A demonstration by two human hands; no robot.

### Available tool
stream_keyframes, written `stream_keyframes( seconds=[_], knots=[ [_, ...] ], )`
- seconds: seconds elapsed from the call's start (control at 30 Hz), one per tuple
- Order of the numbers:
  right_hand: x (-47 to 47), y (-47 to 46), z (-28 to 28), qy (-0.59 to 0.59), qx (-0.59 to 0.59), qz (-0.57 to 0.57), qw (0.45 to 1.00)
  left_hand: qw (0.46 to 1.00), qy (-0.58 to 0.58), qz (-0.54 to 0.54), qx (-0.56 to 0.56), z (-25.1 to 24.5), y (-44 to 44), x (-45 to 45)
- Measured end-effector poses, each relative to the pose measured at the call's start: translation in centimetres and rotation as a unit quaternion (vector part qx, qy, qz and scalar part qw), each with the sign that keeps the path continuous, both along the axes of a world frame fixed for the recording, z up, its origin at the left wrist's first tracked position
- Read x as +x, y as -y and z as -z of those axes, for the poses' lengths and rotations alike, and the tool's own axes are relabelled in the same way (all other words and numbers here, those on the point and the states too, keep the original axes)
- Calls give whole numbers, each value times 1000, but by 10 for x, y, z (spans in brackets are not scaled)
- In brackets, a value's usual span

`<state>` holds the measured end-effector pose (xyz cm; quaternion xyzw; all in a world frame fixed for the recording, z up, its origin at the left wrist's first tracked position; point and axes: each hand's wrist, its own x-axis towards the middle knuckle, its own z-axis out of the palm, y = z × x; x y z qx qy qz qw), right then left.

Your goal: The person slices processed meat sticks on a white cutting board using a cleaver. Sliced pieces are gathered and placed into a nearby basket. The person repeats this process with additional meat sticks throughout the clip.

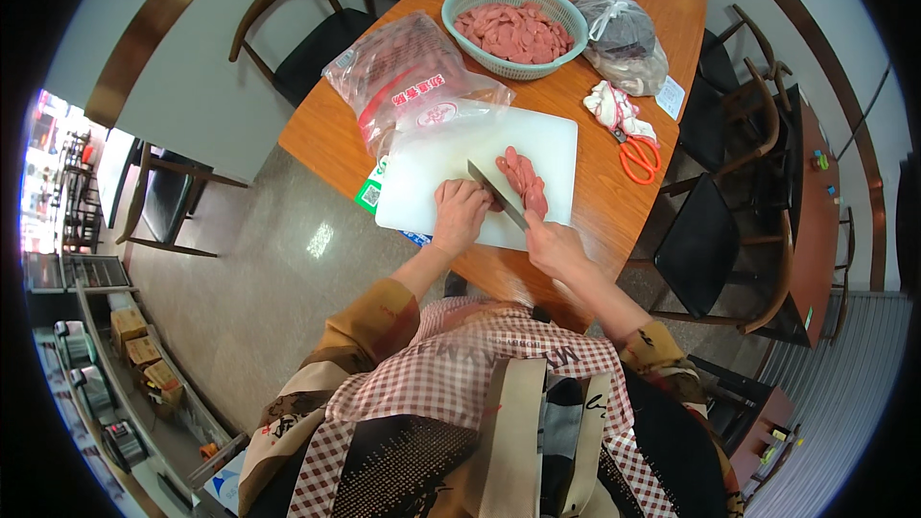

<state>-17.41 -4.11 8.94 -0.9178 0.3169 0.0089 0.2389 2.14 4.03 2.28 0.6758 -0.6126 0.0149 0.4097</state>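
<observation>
A white cutting board (410, 194) lies on the wooden table in front of me. My right hand (557, 248) grips the handle of a kitchen knife (507, 205), its blade slanting up and left across the board. Against the blade's left side, my left hand (460, 212) has its fingers curled over a piece of pink sausage (496, 206), mostly hidden beneath them. To the right of the blade rests a row of sausage slices (522, 176). A clear printed plastic bag (410, 75) of sausages overlaps the board's far left edge.
Beyond the board stands a pale green plastic basket (460, 54) of sausage slices. Beside it sits a tied plastic bag (626, 36). Red-handled scissors (640, 158) and a white cloth glove (611, 104) lie at the table's right. Chairs (698, 248) flank the wooden table (604, 208).
</observation>
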Motion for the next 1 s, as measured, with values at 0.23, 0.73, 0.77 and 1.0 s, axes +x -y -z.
stream_keyframes(
  seconds=[0.23, 0.73, 0.77, 1.0],
  knots=[
    [10, 20, -11, -19, 5, -9, 1000, 1000, -9, 13, 6, -1, -4, 5],
    [24, 18, -26, -3, 20, 0, 1000, 1000, -26, 13, 3, 3, -5, 6],
    [19, 17, -31, -23, 28, -7, 999, 1000, -30, 9, 1, 6, -7, 7],
    [25, 0, 5, 12, 26, 20, 999, 999, -40, 4, 2, 6, -1, 2]
  ],
)
